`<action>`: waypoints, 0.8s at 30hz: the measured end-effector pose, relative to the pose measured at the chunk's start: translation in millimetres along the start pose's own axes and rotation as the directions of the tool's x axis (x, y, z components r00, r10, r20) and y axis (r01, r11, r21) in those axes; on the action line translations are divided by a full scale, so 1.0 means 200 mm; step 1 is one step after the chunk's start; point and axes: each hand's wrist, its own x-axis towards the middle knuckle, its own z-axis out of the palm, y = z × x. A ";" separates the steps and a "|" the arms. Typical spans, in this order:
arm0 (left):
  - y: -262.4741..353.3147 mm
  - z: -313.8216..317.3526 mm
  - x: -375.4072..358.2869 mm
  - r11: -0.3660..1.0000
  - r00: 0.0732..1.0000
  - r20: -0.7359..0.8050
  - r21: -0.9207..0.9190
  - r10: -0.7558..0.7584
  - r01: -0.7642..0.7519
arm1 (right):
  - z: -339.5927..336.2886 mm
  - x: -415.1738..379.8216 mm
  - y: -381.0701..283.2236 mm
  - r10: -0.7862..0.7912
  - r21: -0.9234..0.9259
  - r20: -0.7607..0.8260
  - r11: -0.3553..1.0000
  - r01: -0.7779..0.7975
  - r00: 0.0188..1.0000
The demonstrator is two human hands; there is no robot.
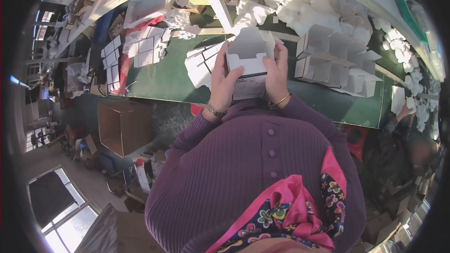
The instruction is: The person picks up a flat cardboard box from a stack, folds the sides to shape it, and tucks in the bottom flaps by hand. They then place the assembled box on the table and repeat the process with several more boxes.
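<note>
A small white cardboard box (pixel 250 63) with its top flap raised is held up between my two hands, over the near edge of the green table. My left hand (pixel 222 82) wraps its left side, thumb on the front panel. On the right side, my right hand (pixel 276 72) grips it the same way, thumb near the front edge. The inside of the box looks grey and shaded. Just behind my left hand lie flat white carton blanks (pixel 199 68). To the right of my right hand, several open white boxes (pixel 335 61) stand grouped together.
The green table (pixel 173 77) spans the front. More flat carton blanks (pixel 149 47) lie at its left. Crumpled white packing material (pixel 323 7) is heaped at the back. A large brown carton (pixel 125 126) stands at lower left. Another person (pixel 398 154) sits at the right.
</note>
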 end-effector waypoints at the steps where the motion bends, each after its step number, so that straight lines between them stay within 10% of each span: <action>1: 0.00 0.00 -0.02 0.996 1.000 0.000 0.081 0.027 -0.027 | -0.01 0.01 0.02 -0.084 -0.033 0.010 0.996 0.084 0.996; 6: 0.00 0.05 -0.03 0.990 0.973 -0.190 0.080 0.133 -0.120 | -0.02 0.00 0.04 -0.512 0.018 0.260 0.850 0.526 0.819; 12: 0.03 0.07 -0.05 0.993 0.978 -0.174 0.047 0.118 -0.111 | -0.09 0.03 0.04 -0.564 -0.217 0.364 0.723 0.656 0.741; 15: 0.03 0.01 -0.03 0.726 0.824 0.349 0.397 0.446 -0.561 | -0.12 0.00 -0.03 -0.442 -0.217 0.222 0.846 0.486 0.869; 21: 0.11 -0.04 -0.04 0.365 0.491 0.731 0.344 0.474 -0.865 | -0.13 -0.01 -0.41 0.171 0.020 0.020 0.985 -0.171 0.985; 24: 0.10 -0.05 -0.06 0.350 0.443 0.812 0.317 0.380 -0.881 | -0.33 0.06 -0.51 0.264 -0.292 0.466 0.947 -0.135 0.844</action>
